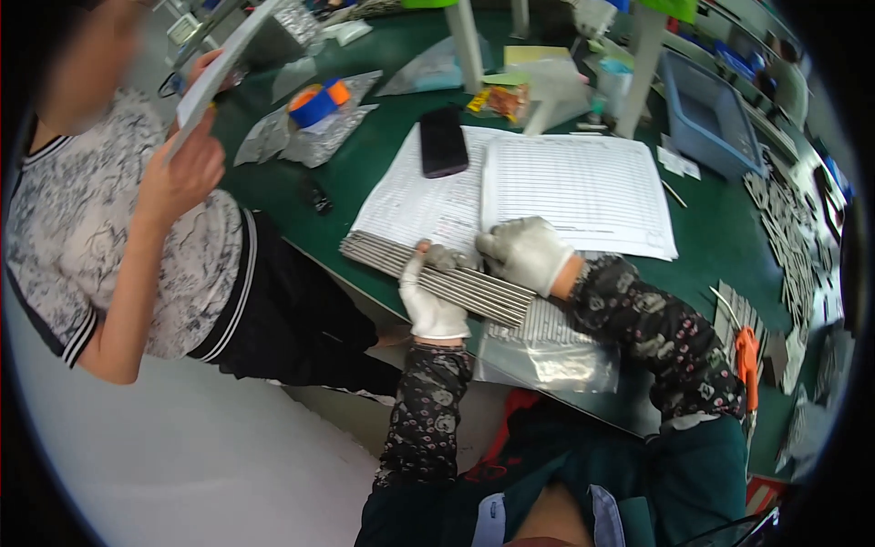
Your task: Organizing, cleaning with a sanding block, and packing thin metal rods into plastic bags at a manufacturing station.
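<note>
- Left hand [431,296] and right hand [527,253], both gloved, have their fingers clamped on a row of metal rods [437,278] at the table [365,182] edge.
- Rods lie gathered and even; a clear bag [547,356] beside them looks unfilled.

- A clear plastic bag [547,357] lies flat at the worktop's [720,228] near edge.
- Silvery foil bags [310,132] lie crumpled toward the far left corner.
- A small orange-yellow snack packet [501,98] sits mid-worktop, toward the far edge.
- A black phone [443,141], screen dark, rests on paper forms.

Factory workbench: green mat [729,237], metal parts rows [802,246], blue bin [706,118], log sheets [583,187].
</note>
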A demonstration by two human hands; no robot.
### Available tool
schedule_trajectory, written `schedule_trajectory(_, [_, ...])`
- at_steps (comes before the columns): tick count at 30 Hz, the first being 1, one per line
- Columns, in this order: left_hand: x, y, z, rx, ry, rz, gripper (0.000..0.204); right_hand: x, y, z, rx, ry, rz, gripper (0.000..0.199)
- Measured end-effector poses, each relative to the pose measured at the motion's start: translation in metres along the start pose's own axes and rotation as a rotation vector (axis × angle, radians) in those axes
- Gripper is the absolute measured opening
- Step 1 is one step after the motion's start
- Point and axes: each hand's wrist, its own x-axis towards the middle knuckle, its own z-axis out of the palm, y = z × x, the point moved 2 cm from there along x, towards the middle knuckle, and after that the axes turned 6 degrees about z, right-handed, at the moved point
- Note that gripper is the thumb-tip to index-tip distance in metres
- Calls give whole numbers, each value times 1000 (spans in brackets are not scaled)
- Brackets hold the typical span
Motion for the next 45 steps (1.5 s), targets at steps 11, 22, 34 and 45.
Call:
schedule_trajectory(11, [2,3,-9,-39,-133,-4,7,-86,29,-100,-334,-126,247,14])
schedule_trajectory(22, [4,0,-7,-138,-159,-62,8,-166,-9,-139,-443,-185,203,10])
schedule_trajectory(34, [-56,-11,59,-244,-531,-224,11,-228,-22,-177,-469,-108,254,8])
schedule_trajectory(45, [-139,-124,114,463,-921,-102,18,-263,2,-191,-434,27,295,9])
